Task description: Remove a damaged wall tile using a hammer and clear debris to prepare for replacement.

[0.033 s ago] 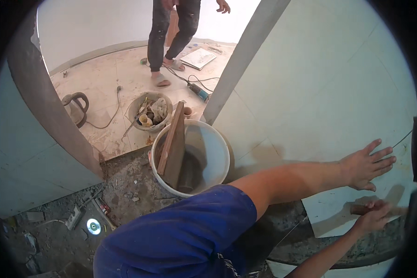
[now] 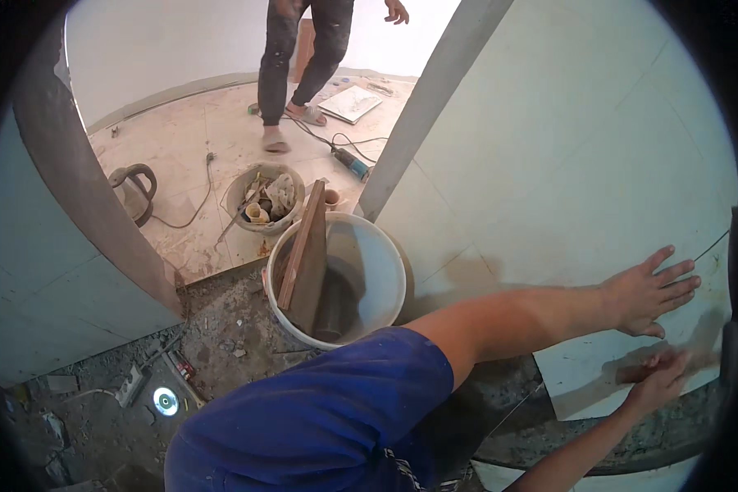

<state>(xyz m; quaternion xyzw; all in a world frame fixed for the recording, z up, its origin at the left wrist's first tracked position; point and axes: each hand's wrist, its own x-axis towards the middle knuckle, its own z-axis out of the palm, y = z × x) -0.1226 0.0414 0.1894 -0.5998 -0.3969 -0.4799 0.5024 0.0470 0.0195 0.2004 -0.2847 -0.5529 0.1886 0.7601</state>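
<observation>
My left hand (image 2: 652,293) lies flat with fingers spread on a pale wall tile (image 2: 574,381) at the right. Below it, my right hand (image 2: 662,384) is closed around a tool with a brown handle (image 2: 628,375). The handle's end sticks out to the left of my fist. Whatever is at the tool's other end is lost near the dark rim of the view. The tile's lower edge hangs above a strip of rough, dark wall.
A white bucket (image 2: 398,254) with wooden boards (image 2: 307,254) stands near the doorway. Beyond are a rubbish tub (image 2: 233,215), a corded power tool (image 2: 351,162) and a co-worker's legs (image 2: 275,74). A power strip (image 2: 129,385) and a shiny disc (image 2: 166,401) lie on the rubble floor.
My right hand and the brown handle have shifted slightly, with some blur. My left hand stays in place. The co-worker's nearer leg has moved a little to the left.
</observation>
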